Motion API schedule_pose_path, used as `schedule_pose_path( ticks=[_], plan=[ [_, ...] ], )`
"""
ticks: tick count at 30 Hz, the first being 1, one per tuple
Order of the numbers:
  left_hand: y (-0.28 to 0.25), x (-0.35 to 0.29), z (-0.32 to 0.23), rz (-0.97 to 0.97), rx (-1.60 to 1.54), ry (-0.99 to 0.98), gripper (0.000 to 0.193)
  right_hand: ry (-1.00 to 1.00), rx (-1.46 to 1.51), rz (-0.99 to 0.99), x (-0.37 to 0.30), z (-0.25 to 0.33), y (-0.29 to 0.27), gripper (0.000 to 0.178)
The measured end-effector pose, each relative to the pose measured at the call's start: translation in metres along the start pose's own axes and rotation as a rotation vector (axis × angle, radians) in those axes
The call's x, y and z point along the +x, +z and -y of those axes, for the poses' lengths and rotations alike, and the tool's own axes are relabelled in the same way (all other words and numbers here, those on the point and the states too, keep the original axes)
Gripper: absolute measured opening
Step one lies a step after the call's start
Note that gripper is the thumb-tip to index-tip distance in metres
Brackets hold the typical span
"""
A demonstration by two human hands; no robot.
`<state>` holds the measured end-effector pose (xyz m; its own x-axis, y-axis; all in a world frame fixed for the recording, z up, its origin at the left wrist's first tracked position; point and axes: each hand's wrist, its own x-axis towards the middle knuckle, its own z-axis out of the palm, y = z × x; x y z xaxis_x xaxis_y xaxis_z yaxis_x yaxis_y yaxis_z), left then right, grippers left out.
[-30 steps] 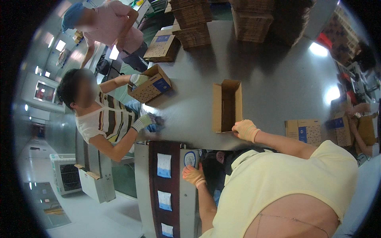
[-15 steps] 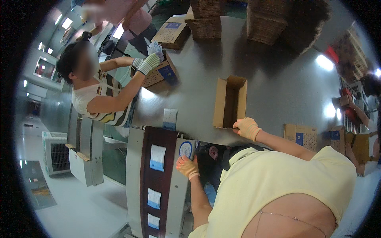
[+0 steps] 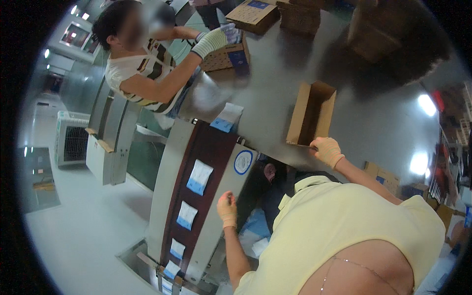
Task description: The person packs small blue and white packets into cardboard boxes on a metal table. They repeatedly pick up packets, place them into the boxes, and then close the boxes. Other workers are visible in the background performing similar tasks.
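My right hand [image 3: 327, 151], in a pale orange glove, grips the near rim of an open cardboard carton [image 3: 298, 118] standing on the grey table. The carton's visible inside is bare. Over the pale side rail of a conveyor, my left hand [image 3: 226, 210], gloved alike, has its fingers curled, and no packet shows in it. Beside it, several white-and-blue packets [image 3: 199, 177] lie spaced along the dark conveyor belt [image 3: 182, 191]. One more packet [image 3: 227, 117] lies at the belt's far end, by the table.
Across the table at the left, a person in striped gloves [image 3: 211, 43] handles packets at a printed carton [image 3: 231, 59]. Flat cartons [image 3: 300, 18] are stacked at the back. Another printed carton [image 3: 381, 176] is to my right. A round blue-rimmed label [image 3: 243, 162] marks the conveyor's rail.
The whole view has shifted and tilted. Packets have travelled along the belt toward the table. My left hand has come back from near the round label; my right hand stays on the carton.
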<state>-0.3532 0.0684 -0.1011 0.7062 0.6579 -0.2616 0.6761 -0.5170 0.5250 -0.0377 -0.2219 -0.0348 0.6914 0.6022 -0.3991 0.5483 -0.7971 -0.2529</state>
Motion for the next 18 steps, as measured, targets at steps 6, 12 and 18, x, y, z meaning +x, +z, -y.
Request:
schedule_pose_path(
  ticks=[6,12,18],
  plan=[
    [-0.084,-0.022,0.103,-0.298,0.333,-0.195,0.027,-0.02,-0.028,-0.01,0.003,-0.002,0.003,0.021],
    [-0.16,-0.043,0.172,-0.198,0.362,-0.591,0.042,-0.028,-0.047,0.0,0.004,0.002,-0.003,0.022],
    [-0.155,-0.016,0.187,0.118,0.709,-0.453,0.08,-0.022,0.005,0.046,0.003,-0.001,-0.011,0.021]
  ],
)
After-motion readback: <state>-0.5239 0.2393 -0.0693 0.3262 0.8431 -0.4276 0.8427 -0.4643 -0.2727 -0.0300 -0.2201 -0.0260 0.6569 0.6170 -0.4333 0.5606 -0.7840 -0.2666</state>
